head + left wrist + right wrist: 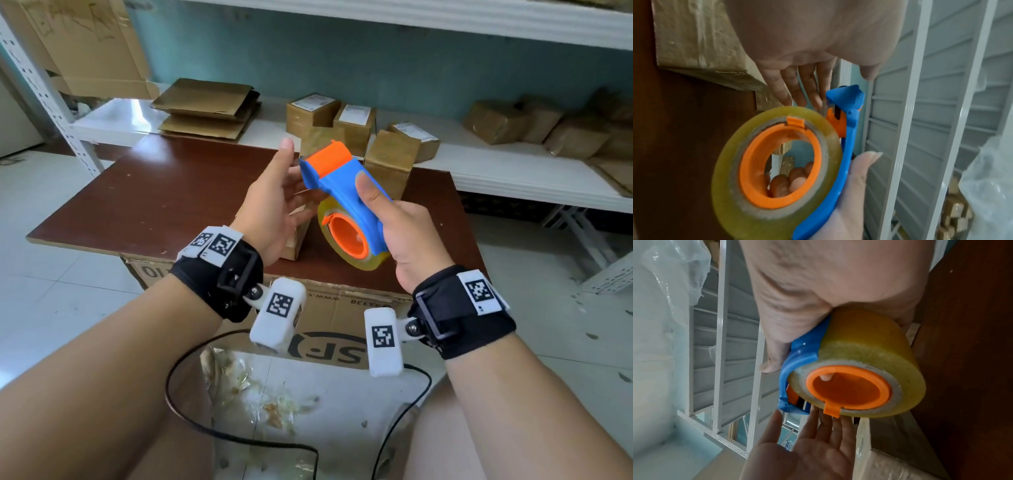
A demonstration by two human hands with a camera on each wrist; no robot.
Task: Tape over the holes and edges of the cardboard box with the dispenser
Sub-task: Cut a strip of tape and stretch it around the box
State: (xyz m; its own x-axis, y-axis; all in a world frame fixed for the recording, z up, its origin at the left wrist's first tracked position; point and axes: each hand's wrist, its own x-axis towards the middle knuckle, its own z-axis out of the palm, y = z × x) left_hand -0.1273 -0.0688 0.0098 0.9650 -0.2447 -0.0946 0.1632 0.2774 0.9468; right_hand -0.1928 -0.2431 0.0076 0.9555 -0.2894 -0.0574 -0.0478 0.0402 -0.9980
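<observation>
My right hand (pixel 394 222) grips a blue and orange tape dispenser (pixel 342 185) in the air above the brown table (pixel 154 192). The thumb lies along the top, and the yellowish tape roll (pixel 356 253) hangs below. My left hand (pixel 287 178) is open, with straight fingers (pixel 797 84) reaching under the dispenser's front cutter end (pixel 846 97). Whether they touch it I cannot tell. A small cardboard box (pixel 296 236) stands on the table beneath the left hand, mostly hidden. The same box (pixel 701 40) shows more fully in the left wrist view. In the right wrist view the roll (pixel 869 345) fills the middle.
Several sealed small boxes (pixel 342 120) and flattened cardboard (pixel 205 106) lie on the white shelf (pixel 479 171) behind the table. The table board rests on a large printed carton (pixel 329 308). A black cable (pixel 191 421) and tape scraps (pixel 260 394) lie on the floor by my knees.
</observation>
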